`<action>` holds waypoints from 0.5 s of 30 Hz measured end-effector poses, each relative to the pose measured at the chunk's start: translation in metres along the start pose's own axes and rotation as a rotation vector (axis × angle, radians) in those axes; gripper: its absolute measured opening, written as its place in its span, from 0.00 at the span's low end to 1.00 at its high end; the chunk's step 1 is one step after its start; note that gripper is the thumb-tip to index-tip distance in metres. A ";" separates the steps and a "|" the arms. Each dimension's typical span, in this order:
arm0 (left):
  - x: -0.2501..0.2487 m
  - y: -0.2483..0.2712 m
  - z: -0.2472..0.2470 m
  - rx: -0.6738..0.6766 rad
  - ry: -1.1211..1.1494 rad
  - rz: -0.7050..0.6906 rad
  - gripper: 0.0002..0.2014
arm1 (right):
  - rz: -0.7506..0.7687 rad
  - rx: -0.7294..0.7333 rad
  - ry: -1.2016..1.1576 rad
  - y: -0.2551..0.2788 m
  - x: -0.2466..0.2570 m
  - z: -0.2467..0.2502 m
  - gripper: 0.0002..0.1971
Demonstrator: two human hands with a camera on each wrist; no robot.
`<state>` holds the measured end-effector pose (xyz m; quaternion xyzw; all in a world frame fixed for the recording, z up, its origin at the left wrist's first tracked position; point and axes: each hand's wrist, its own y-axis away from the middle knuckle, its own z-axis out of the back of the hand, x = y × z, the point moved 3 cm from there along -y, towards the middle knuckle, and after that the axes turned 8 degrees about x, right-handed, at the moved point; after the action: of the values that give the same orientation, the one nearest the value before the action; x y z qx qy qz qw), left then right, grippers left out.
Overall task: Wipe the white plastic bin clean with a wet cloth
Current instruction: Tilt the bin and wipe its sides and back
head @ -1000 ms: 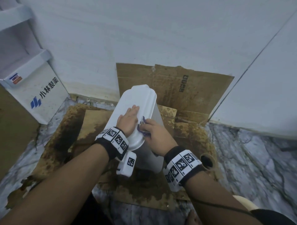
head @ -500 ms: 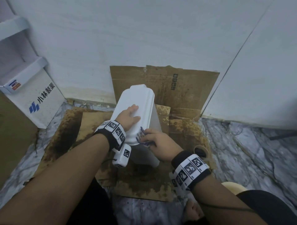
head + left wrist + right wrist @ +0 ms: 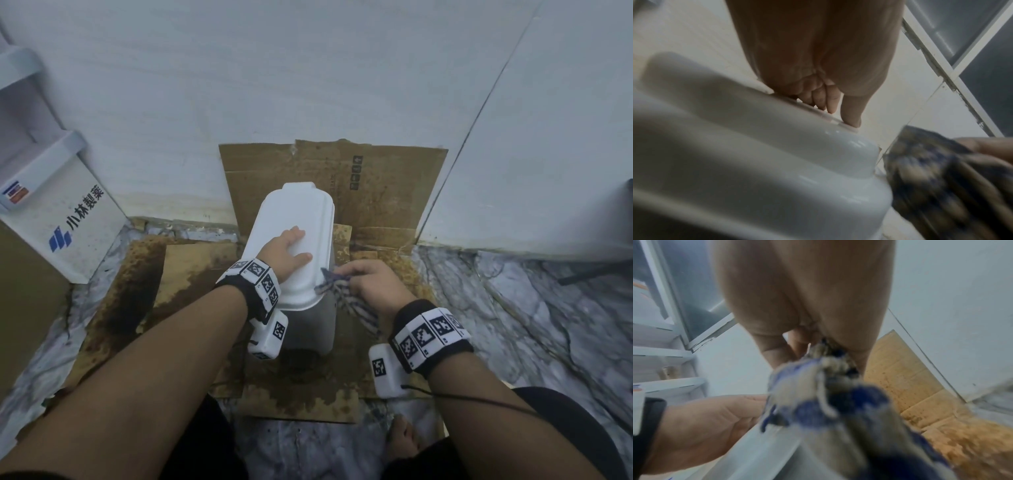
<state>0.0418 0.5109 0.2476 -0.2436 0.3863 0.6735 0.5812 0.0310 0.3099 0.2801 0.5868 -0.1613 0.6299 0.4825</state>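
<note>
The white plastic bin (image 3: 301, 212) stands with its lid closed on wet cardboard, near a white wall. My left hand (image 3: 286, 251) lies flat on the lid with straight fingers, pressing it down; the left wrist view shows the left hand's fingers (image 3: 830, 100) on the glossy lid (image 3: 756, 146). My right hand (image 3: 373, 284) grips a blue-and-white patterned cloth (image 3: 337, 286) bunched in its fingers, held against the lid's right front edge. One end of the cloth hangs down beside the bin's side. In the right wrist view the cloth (image 3: 828, 386) fills the middle, with my left hand (image 3: 705, 426) behind it.
Stained brown cardboard (image 3: 376, 185) covers the floor under the bin and leans on the wall behind. A white box with blue print (image 3: 68, 219) stands at the left. Marbled floor (image 3: 531, 325) extends to the right. A white panel (image 3: 548, 171) closes the right side.
My right hand has slid the cloth from the lid's top, beside my left hand, out to the lid's right front edge. My left hand has stayed flat on the lid.
</note>
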 end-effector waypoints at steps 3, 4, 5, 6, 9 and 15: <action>-0.003 -0.002 -0.006 0.028 -0.016 -0.028 0.31 | 0.049 -0.100 -0.058 -0.002 -0.002 -0.001 0.18; -0.005 -0.003 -0.009 0.038 -0.040 -0.033 0.31 | 0.062 -0.093 -0.078 -0.002 -0.003 -0.004 0.17; -0.006 -0.004 -0.012 0.044 -0.065 -0.038 0.31 | 0.066 -0.085 -0.082 -0.003 -0.006 -0.008 0.16; -0.007 -0.005 -0.015 0.047 -0.086 -0.037 0.32 | 0.065 -0.092 -0.063 -0.003 -0.009 -0.010 0.15; -0.014 -0.006 -0.027 0.026 -0.149 -0.047 0.31 | 0.055 -0.146 0.027 -0.003 -0.017 -0.009 0.13; -0.030 -0.002 -0.038 0.031 -0.281 -0.067 0.26 | -0.030 -0.094 0.012 0.009 -0.008 0.015 0.11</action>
<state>0.0455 0.4626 0.2487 -0.1504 0.3032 0.6752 0.6554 0.0315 0.2905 0.2800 0.5620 -0.1791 0.6180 0.5198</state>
